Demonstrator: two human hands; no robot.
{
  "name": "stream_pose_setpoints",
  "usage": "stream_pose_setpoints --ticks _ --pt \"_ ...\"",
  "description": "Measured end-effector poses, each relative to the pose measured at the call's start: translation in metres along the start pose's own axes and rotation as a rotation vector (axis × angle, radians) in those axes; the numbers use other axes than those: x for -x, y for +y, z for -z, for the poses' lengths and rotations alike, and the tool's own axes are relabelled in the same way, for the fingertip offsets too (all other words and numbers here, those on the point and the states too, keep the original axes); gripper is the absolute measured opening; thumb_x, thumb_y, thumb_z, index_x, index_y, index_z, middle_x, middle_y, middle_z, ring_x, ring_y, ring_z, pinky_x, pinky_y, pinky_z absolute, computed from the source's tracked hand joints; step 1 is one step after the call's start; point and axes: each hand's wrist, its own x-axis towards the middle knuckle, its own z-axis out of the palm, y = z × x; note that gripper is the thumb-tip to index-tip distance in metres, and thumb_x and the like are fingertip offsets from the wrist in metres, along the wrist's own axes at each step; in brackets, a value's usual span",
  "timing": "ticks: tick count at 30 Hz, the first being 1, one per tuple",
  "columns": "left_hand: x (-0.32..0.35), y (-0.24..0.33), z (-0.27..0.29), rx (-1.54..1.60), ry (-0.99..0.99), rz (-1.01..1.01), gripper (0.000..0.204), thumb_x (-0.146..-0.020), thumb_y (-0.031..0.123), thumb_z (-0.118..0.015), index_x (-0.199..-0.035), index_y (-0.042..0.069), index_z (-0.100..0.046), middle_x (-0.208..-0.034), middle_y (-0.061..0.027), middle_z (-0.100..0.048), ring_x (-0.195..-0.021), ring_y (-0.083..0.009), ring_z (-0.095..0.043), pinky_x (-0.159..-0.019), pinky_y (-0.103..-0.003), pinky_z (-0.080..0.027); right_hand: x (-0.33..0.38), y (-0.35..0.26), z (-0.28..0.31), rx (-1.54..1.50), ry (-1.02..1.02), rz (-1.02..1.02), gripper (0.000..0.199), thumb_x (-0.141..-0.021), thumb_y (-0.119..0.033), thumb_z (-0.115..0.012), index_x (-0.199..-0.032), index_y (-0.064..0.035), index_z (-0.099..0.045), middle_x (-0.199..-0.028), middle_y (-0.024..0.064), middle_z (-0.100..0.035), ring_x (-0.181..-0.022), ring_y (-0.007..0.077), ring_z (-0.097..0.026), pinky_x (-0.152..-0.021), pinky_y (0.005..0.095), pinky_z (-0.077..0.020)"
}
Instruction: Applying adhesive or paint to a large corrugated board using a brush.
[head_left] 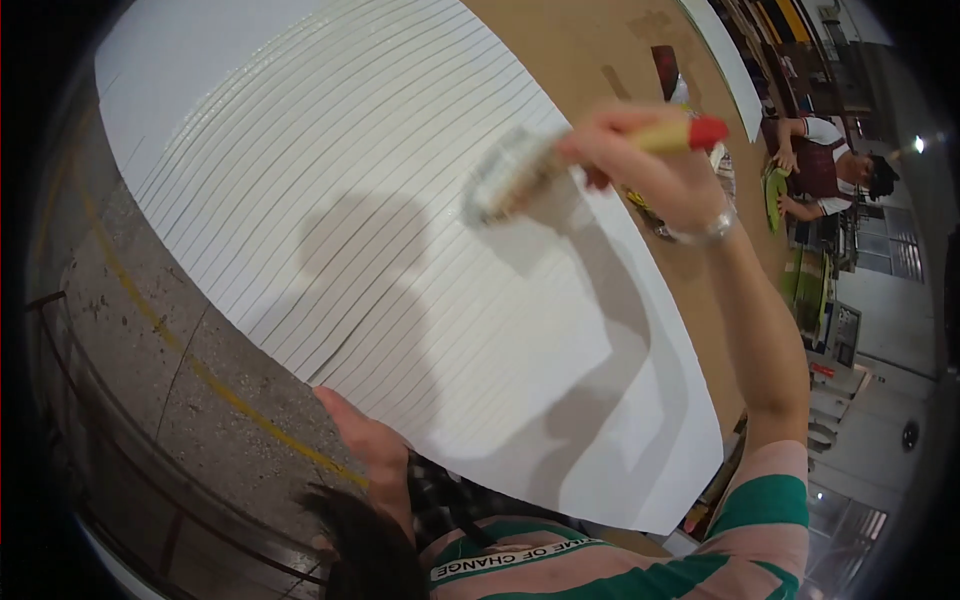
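Observation:
White paper sheets [560, 340] lie fanned out and overlapping, their edges forming several thin parallel lines. A wet gloss shows on the far left part. My right hand [650, 165] is closed round the handle of a wide brush [525, 185], which is pale yellow with a red end. Its bristles are over the right part of the lined area, blurred by motion; whether they touch the paper is hard to see. My left hand [378, 440] rests at the near left edge of the sheets with a finger or thumb stretched out; its other fingers are mostly hidden.
A brown tabletop [590, 45] extends beyond the sheets, with small packets and scraps [725, 170] on it. At the far right a co-worker [830, 165] handles a green item [774, 195]. To the left are a grey floor with a yellow line [215, 385] and a dark metal rail [130, 470].

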Motion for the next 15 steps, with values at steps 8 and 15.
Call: stream_pose_setpoints --ticks 8,15 --pt "-0.003 -0.003 0.001 0.035 -0.116 -0.068 0.064 -0.101 0.045 -0.016 -0.146 0.0 -0.011 -0.15 -0.0176 -0.02 -0.134 -0.0266 -0.027 -0.112 -0.038 -0.021 0.002 -0.012 -0.001 -0.114 0.154 0.002 0.017 -0.083 -0.014 -0.062 -0.078 0.0016 -0.066 -0.067 0.0056 -0.062 -0.061 0.0128 -0.062 -0.057 0.0233 -0.0486" --pt "-0.003 -0.002 0.001 0.08 0.061 -0.129 0.06 -0.103 0.037 -0.023 -0.143 -0.007 -0.016 -0.146 -0.019 -0.026 -0.129 -0.0275 -0.032 -0.11 -0.038 -0.023 0.045 0.004 0.013 -0.084 0.013 -0.222 0.017 -0.083 -0.014 -0.061 -0.079 0.0018 -0.066 -0.069 0.0058 -0.063 -0.06 0.0124 -0.062 -0.055 0.0233 -0.0485"
